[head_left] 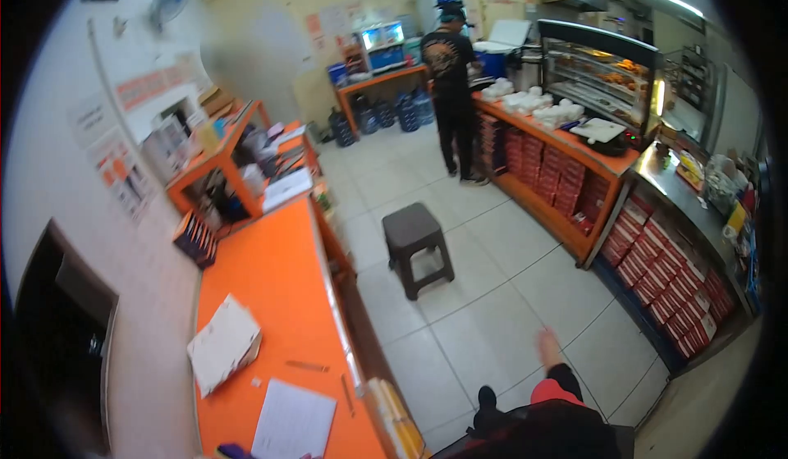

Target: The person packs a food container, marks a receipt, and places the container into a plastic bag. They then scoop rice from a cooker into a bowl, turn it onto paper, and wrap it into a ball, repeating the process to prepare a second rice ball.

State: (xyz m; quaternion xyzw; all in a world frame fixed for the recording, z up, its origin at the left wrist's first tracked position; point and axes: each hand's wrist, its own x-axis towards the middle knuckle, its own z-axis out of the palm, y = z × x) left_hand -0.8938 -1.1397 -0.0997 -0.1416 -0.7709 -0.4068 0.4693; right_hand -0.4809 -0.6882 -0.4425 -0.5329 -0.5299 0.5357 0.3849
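My right hand (547,348) reaches out low over the tiled floor, past a dark sleeve. It is smeared, so its fingers do not show clearly, and I can make out nothing in it. No clear part of my left hand shows; a small sliver at the bottom edge by the paper is too little to name. On the orange counter (271,270) to my left lie a sheet of white paper (294,420), a worn thick stack of paper (226,344), a pen (307,366) and another thin stick-like item (347,396).
A dark plastic stool (417,246) stands on the floor ahead. Beyond it a person in black (450,90) stands at a counter with white containers (525,100) and a glass food display case (597,77). Red-and-white boxes (657,278) fill the shelves at right. Water jugs (408,114) stand at the back.
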